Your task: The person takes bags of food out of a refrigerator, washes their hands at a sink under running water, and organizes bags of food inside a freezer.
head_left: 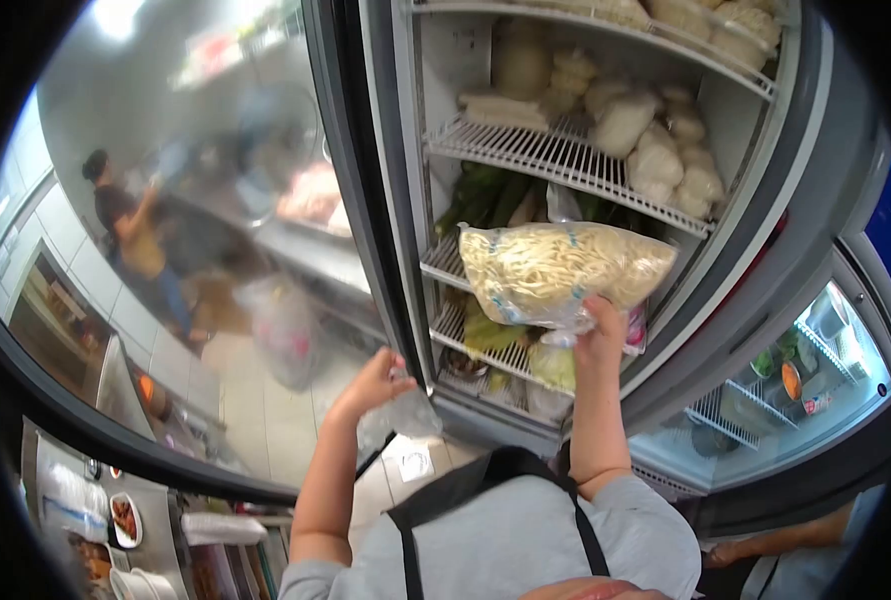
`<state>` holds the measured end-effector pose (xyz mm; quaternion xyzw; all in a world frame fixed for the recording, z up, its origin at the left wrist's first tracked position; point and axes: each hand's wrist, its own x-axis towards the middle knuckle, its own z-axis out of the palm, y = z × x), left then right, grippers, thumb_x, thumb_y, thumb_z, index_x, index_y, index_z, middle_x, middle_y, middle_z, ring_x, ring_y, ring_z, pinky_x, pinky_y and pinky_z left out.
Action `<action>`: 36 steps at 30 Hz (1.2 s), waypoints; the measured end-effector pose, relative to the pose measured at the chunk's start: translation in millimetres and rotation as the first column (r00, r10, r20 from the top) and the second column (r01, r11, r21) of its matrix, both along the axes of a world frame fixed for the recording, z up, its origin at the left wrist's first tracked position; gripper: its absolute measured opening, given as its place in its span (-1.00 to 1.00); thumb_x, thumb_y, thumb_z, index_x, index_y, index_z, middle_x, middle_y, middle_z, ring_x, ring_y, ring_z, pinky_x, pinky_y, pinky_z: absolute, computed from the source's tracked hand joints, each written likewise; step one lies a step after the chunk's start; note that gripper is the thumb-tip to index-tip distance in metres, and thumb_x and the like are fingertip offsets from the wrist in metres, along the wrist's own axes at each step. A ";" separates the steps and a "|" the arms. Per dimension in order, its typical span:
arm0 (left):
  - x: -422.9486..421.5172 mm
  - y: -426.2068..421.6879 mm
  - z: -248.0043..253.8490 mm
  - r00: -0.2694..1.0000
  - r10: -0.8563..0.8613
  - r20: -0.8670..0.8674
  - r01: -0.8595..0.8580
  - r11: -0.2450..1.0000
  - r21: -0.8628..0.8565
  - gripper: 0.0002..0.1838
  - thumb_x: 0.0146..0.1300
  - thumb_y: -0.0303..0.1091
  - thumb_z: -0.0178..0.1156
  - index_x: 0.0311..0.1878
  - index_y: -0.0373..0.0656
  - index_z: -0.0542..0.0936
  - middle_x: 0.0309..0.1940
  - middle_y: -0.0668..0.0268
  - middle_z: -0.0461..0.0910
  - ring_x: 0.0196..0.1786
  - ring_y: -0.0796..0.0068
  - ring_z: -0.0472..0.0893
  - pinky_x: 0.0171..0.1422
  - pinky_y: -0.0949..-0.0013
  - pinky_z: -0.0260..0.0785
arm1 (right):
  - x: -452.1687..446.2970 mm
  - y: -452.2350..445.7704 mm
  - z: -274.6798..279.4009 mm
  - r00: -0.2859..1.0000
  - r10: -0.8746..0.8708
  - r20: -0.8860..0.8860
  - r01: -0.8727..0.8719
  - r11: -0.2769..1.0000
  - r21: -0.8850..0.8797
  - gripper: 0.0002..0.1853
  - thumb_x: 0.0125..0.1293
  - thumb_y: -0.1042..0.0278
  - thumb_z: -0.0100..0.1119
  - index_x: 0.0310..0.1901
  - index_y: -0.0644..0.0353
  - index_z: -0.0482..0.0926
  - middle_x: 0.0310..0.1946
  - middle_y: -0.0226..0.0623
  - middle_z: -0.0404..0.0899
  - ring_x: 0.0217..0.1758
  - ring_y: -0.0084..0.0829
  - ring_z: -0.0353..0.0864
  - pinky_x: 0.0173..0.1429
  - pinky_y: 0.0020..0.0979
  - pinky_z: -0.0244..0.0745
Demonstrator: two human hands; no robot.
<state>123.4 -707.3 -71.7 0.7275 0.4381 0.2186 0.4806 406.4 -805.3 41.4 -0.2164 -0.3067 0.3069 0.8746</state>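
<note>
My right hand (600,335) grips the lower side of a clear plastic bag of pale noodles (565,265), held up in front of the open fridge's shelves. My left hand (375,385) is closed, lower and to the left beside the fridge opening. From it hangs a thin clear plastic bag (402,415); its contents, if any, I cannot make out. Behind the noodles is a white wire shelf (565,155) with several wrapped white bundles (655,160). Green vegetables (480,195) lie on the shelf below, partly hidden by the noodle bag.
The fogged glass door (235,200) stands open on the left; a person (135,230) shows in it. Another fridge (765,385) is at the right, near another person's arm (775,545). A counter (155,520) with dishes is at lower left.
</note>
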 end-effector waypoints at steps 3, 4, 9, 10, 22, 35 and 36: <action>3.5 -6.5 -6.1 0.930 0.121 0.347 -0.077 0.988 -0.136 -0.67 0.05 -0.43 0.26 -0.17 -0.24 0.34 -0.55 0.39 0.43 -0.56 0.66 0.45 -0.43 0.57 0.30 | 23.0 -2.7 25.9 0.985 -0.157 0.069 0.158 0.987 -0.006 -0.41 -0.05 0.57 0.13 0.11 0.25 0.26 -0.12 -0.26 0.44 -0.05 -0.41 0.44 0.00 -0.40 0.39; 4.3 -7.5 -2.9 0.922 0.154 0.356 -0.124 0.987 -0.105 -0.68 0.05 -0.43 0.26 -0.18 -0.25 0.35 -0.56 0.39 0.43 -0.55 0.67 0.46 -0.44 0.57 0.30 | 22.1 -5.0 41.9 0.977 -0.200 0.071 0.199 0.980 0.011 -0.42 -0.04 0.55 0.14 0.11 0.26 0.26 -0.12 -0.26 0.43 -0.06 -0.41 0.45 -0.01 -0.41 0.39; -2.8 -21.1 15.9 0.907 0.257 0.333 -0.274 0.962 0.006 -0.78 0.04 -0.45 0.25 -0.29 -0.27 0.43 -0.58 0.41 0.45 -0.51 0.69 0.47 -0.45 0.60 0.30 | 39.5 14.4 107.1 0.912 -0.337 0.234 0.294 0.935 0.198 -0.40 -0.08 0.58 0.21 0.09 0.28 0.27 -0.13 -0.27 0.44 -0.11 -0.42 0.48 -0.01 -0.44 0.39; -3.4 -23.3 19.7 0.903 0.266 0.338 -0.284 0.959 0.003 -0.80 0.05 -0.45 0.25 -0.32 -0.27 0.44 -0.58 0.41 0.45 -0.52 0.70 0.46 -0.45 0.61 0.29 | 41.3 25.0 121.8 0.868 -0.378 0.322 0.317 0.921 0.227 -0.39 -0.10 0.56 0.25 0.08 0.29 0.28 -0.13 -0.28 0.45 -0.10 -0.42 0.48 0.00 -0.44 0.38; 8.9 -12.4 27.6 0.817 0.319 0.481 -0.384 0.923 0.039 -0.86 0.14 -0.36 0.16 -0.37 -0.24 0.49 -0.54 0.52 0.43 -0.47 0.77 0.34 -0.40 0.65 0.18 | -8.1 124.5 206.5 -0.086 -0.696 0.713 0.365 0.644 0.673 -0.50 -0.11 0.63 0.15 -0.02 0.21 0.37 -0.20 -0.11 0.45 -0.08 -0.07 0.42 -0.02 -0.29 0.35; 1.0 -2.6 20.6 0.812 0.384 0.439 -0.451 0.891 0.055 -0.83 0.16 -0.33 0.14 -0.39 -0.26 0.49 -0.52 0.49 0.44 -0.40 0.74 0.35 -0.29 0.61 0.18 | 77.7 298.8 211.7 -0.729 -0.503 0.464 0.175 0.518 0.837 -0.37 -0.05 0.52 0.15 0.15 0.06 0.25 -0.16 -0.14 0.48 -0.09 -0.31 0.48 0.01 -0.34 0.37; 1.5 -1.3 19.6 0.814 0.395 0.427 -0.459 0.887 0.055 -0.83 0.16 -0.33 0.14 -0.39 -0.26 0.49 -0.52 0.48 0.44 -0.40 0.73 0.35 -0.29 0.61 0.18 | 82.0 310.9 206.3 -0.743 -0.483 0.463 0.194 0.507 0.840 -0.37 -0.04 0.51 0.15 0.16 0.05 0.24 -0.15 -0.14 0.48 -0.08 -0.33 0.48 0.01 -0.35 0.37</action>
